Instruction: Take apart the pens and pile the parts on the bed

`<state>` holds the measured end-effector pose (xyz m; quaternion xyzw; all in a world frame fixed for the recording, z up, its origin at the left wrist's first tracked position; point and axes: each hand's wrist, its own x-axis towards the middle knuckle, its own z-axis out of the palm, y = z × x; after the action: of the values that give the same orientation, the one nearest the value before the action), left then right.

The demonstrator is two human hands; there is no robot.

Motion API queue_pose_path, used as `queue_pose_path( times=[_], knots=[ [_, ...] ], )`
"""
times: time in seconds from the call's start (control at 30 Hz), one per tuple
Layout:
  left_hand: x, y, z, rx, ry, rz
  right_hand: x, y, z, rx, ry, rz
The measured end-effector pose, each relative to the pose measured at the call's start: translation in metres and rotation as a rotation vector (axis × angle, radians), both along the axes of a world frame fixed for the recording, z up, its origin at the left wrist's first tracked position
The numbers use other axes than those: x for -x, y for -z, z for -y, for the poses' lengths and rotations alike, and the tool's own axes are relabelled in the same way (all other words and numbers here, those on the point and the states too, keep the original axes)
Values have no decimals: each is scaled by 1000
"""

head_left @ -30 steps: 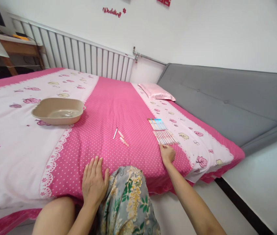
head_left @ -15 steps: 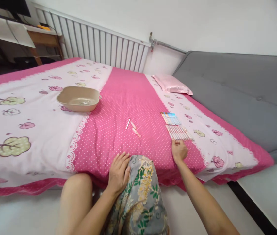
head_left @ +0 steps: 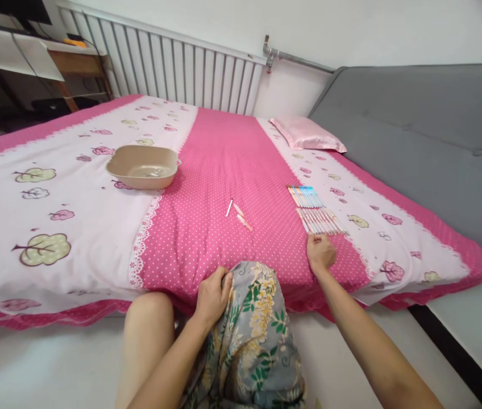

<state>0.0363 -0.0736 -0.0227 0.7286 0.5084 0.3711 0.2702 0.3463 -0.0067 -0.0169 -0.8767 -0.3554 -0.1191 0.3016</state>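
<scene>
My right hand point(head_left: 321, 251) is closed with its fingers curled, up against the near ends of a row of pale pens with reddish marks point(head_left: 320, 221). Whether a pen is between the fingers is hidden. Just beyond lies another row of slim pens, blue and orange point(head_left: 304, 196), side by side. On my knee, my left hand point(head_left: 214, 292) has its fingers curled at the edge of the floral cloth point(head_left: 262, 318). Between the hands and farther off lie a thin white pen point(head_left: 229, 208) and a couple of pinkish pen-like pieces point(head_left: 243, 220).
A beige plastic basin point(head_left: 142, 180) with something small and clear inside stands at the left on the pink bedspread point(head_left: 224, 147). A pink pillow point(head_left: 307, 135) lies by the grey headboard point(head_left: 415, 108). Behind are a white radiator point(head_left: 160, 57) and a desk point(head_left: 81, 62).
The view has shifted, so the bed appears higher and farther right. My left hand's fingers, stretched out before, have curled in. My right hand stays at the pen row.
</scene>
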Motion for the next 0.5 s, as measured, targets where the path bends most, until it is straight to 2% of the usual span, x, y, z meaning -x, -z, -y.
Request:
queue_pose_path(
  times=[0.13,0.27,0.37,0.5],
  knots=[
    [3,-3,-5,55,53,21,1,1,0,6,4,3],
    [-4,-13,-9,67,33,93,2,1,-1,19,10,11],
    [-15,-28,-13,53,11,132,2,1,-2,29,15,15],
    [-37,-56,-16,22,25,129,2,1,-2,45,14,5]
  ],
)
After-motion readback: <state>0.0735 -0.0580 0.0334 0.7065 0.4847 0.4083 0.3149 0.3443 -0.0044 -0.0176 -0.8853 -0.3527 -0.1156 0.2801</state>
